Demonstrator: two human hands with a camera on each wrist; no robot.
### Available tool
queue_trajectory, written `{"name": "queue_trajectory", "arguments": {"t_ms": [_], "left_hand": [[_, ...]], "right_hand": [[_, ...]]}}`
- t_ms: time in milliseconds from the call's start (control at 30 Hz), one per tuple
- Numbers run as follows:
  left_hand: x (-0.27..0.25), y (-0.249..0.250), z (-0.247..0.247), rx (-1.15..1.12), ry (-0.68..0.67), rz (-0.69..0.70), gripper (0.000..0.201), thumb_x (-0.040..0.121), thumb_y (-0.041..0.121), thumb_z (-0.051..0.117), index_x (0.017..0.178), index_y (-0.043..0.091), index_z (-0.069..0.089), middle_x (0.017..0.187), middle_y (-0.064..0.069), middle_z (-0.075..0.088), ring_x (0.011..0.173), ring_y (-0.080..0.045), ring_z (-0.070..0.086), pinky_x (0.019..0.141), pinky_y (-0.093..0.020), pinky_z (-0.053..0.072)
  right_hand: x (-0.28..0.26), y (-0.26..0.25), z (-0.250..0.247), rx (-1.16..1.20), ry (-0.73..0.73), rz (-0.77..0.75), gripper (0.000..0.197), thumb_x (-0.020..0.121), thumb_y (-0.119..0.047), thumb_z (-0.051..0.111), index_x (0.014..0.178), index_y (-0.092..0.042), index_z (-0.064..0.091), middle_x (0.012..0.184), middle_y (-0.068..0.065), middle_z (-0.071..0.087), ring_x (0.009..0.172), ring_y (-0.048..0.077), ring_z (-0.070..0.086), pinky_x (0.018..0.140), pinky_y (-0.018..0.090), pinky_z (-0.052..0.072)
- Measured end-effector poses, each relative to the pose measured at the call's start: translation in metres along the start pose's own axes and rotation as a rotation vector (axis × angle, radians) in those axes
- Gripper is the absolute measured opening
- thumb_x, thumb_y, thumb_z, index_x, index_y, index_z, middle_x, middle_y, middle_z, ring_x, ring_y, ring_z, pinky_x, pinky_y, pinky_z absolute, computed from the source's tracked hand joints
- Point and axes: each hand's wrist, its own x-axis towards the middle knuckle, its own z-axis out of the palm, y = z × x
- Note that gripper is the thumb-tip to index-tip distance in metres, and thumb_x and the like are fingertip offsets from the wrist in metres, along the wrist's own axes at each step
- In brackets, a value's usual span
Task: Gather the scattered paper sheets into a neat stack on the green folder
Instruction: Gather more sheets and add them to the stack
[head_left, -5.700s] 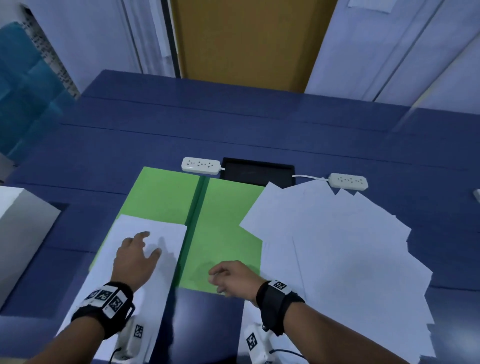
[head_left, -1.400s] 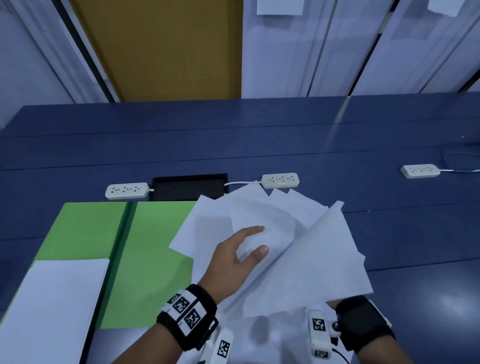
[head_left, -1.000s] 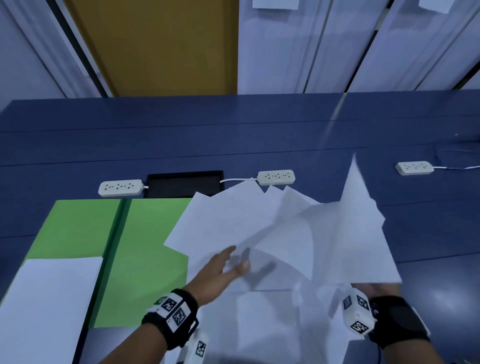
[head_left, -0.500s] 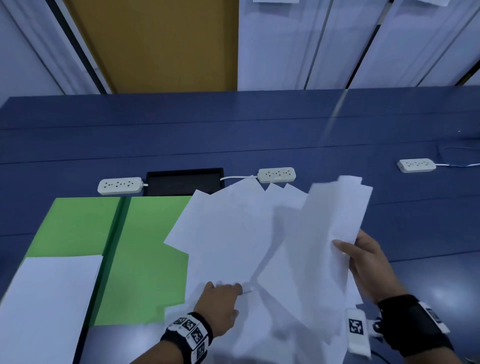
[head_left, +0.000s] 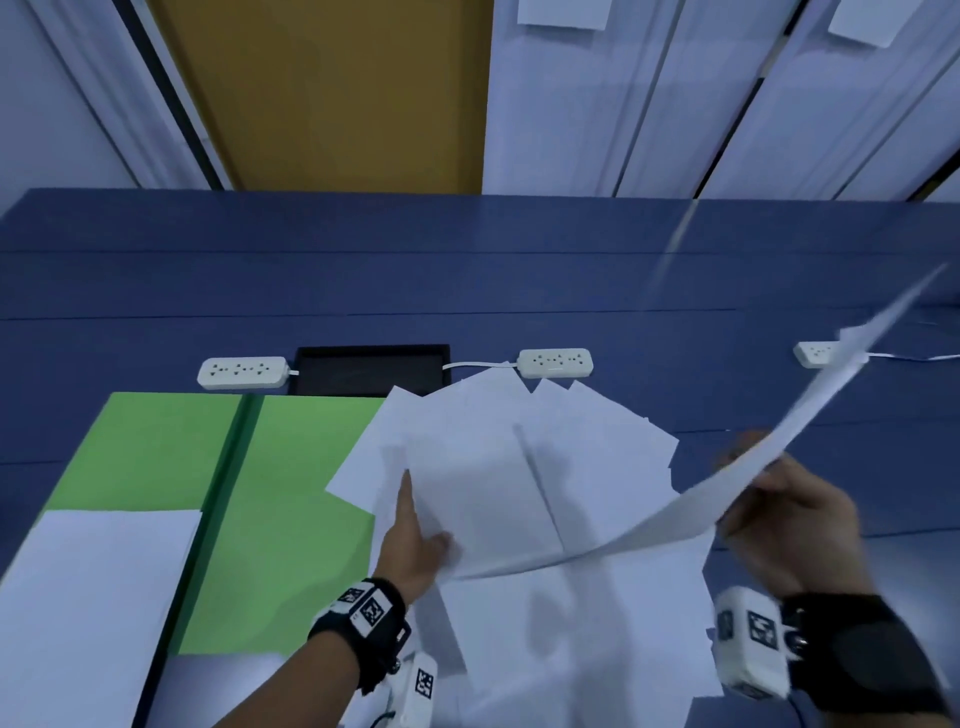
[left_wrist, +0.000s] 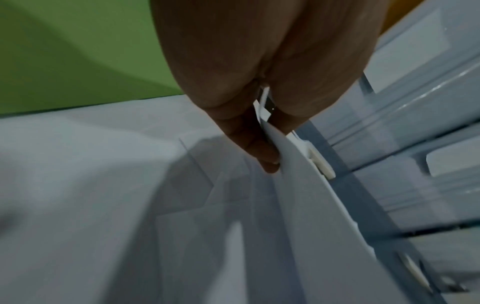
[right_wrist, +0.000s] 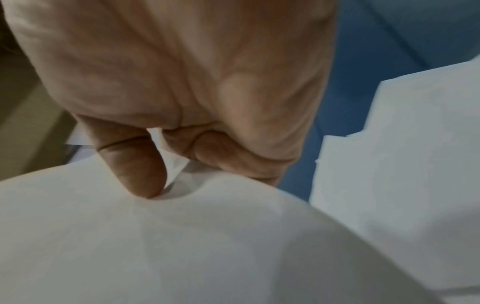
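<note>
From the head view, a lifted sheet curves in the air between both hands, above the scattered sheets that overlap the open green folder's right half on the blue table; the left hand pinches its near-left corner, the right hand its right edge. A neat stack lies on the folder's left half. In the left wrist view, fingers clamp the sheet's edge. In the right wrist view, the thumb presses on the paper
</note>
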Motion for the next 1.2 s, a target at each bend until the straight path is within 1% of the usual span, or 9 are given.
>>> {"name": "queue_trajectory", "arguments": {"t_ms": [100,300,500,800,900,933,967,1033,1200], "left_hand": [[-0.009,0.001,0.007,0.226,-0.002,-0.007,0.114,0.093,0.007,0.065,0.154,0.050,-0.021,0.089,-0.007,0.071,0.070,-0.020,0.065,0.064,-0.027,0.047],[-0.006,0.003,0.008,0.101,-0.118,-0.042,0.053,0.099,0.002,0.051,0.116,0.050,0.068,0.141,0.009,0.061,0.133,-0.019,0.056,0.099,-0.031,0.052],[-0.026,0.036,0.007,-0.585,-0.284,-0.453,0.044,0.101,0.057,0.052,0.104,0.028,0.084,0.116,-0.005,0.078,0.110,-0.025,0.073,0.102,-0.043,0.053],[-0.022,0.016,0.005,-0.485,-0.364,-0.426,0.040,0.097,0.022,0.068,0.131,0.001,0.067,0.123,-0.020,0.073,0.115,-0.039,0.070,0.109,-0.055,0.048],[-0.021,0.017,0.001,-0.461,-0.397,-0.386,0.047,0.095,0.042,0.070,0.129,0.009,0.072,0.126,-0.016,0.073,0.117,-0.035,0.070,0.110,-0.053,0.049],[-0.021,0.020,0.002,-0.470,-0.381,-0.396,0.047,0.098,0.050,0.065,0.128,0.015,0.073,0.125,-0.013,0.074,0.114,-0.033,0.071,0.105,-0.048,0.054],[-0.021,0.022,0.002,-0.484,-0.353,-0.411,0.048,0.099,0.055,0.060,0.128,0.019,0.072,0.123,-0.010,0.075,0.110,-0.031,0.073,0.096,-0.043,0.057],[-0.021,0.023,0.002,-0.536,-0.317,-0.445,0.054,0.098,0.059,0.058,0.133,0.019,0.067,0.124,-0.010,0.075,0.110,-0.032,0.073,0.094,-0.043,0.058],[-0.022,0.022,0.005,-0.521,-0.236,-0.433,0.080,0.088,0.067,0.069,0.146,0.014,0.055,0.144,0.001,0.060,0.140,-0.027,0.052,0.118,-0.046,0.039]], "right_hand": [[0.016,0.049,-0.019,0.015,0.181,0.158,0.061,0.020,-0.019,0.094,0.058,-0.016,0.045,0.047,0.002,0.045,0.040,0.019,0.046,0.043,0.020,0.044],[0.030,0.162,-0.049,-0.153,0.259,0.395,0.028,0.091,0.006,0.051,0.113,-0.006,0.063,0.123,0.022,0.072,0.106,0.038,0.070,0.101,0.054,0.055],[0.031,0.217,-0.060,-0.652,0.327,0.410,0.049,0.098,0.000,0.051,0.139,-0.020,0.033,0.120,0.009,0.052,0.088,0.026,0.054,0.080,0.038,0.047],[0.042,0.203,-0.060,-0.607,0.240,0.445,0.019,0.109,-0.021,0.052,0.124,-0.012,0.060,0.132,0.010,0.064,0.124,0.031,0.057,0.110,0.039,0.040],[0.049,0.199,-0.075,-0.593,0.191,0.443,0.048,0.097,-0.044,0.070,0.120,-0.004,0.055,0.140,0.023,0.055,0.137,0.048,0.027,0.115,0.046,0.033],[0.045,0.188,-0.067,-0.611,0.165,0.430,0.055,0.095,-0.047,0.072,0.123,-0.003,0.053,0.141,0.022,0.055,0.122,0.016,0.011,0.113,0.042,0.032],[0.045,0.182,-0.062,-0.621,0.144,0.425,0.054,0.098,-0.044,0.069,0.128,-0.002,0.054,0.148,0.018,0.053,0.145,0.043,0.017,0.114,0.041,0.029],[0.045,0.172,-0.056,-0.620,0.079,0.452,0.044,0.100,-0.040,0.065,0.134,-0.014,0.056,0.147,-0.005,0.047,0.116,0.021,0.040,0.117,0.034,0.020],[0.049,0.173,-0.048,-0.604,0.015,0.499,0.071,0.109,-0.025,0.057,0.165,-0.008,0.016,0.171,-0.001,0.018,0.162,0.024,0.008,0.129,0.041,0.005]]}}
